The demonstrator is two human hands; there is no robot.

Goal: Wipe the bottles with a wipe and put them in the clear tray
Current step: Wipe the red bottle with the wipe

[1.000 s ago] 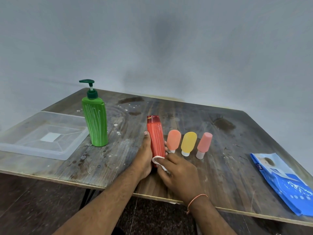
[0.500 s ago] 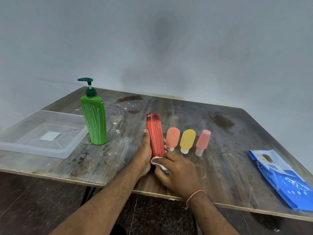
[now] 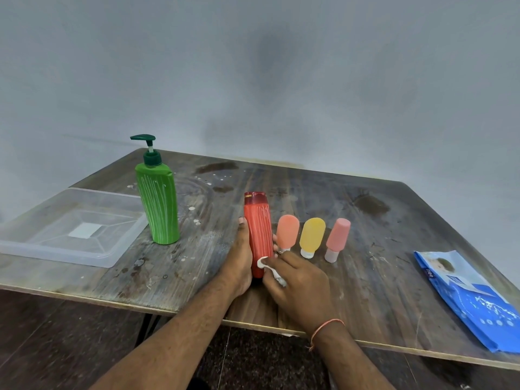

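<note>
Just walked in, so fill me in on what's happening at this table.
A person is cleaning bottles. The left hand holds the red bottle upright on the table while the right hand rubs a white wipe against its lower part. The green pump bottle and three small bottles, orange, yellow and pink, stand waiting. The clear tray holds no bottles yet. A blue wipes pack lies to the right.

The tall red plastic bottle had its base hidden behind both hands; the blue wipe packet (print unreadable) was cut by the right edge.
</note>
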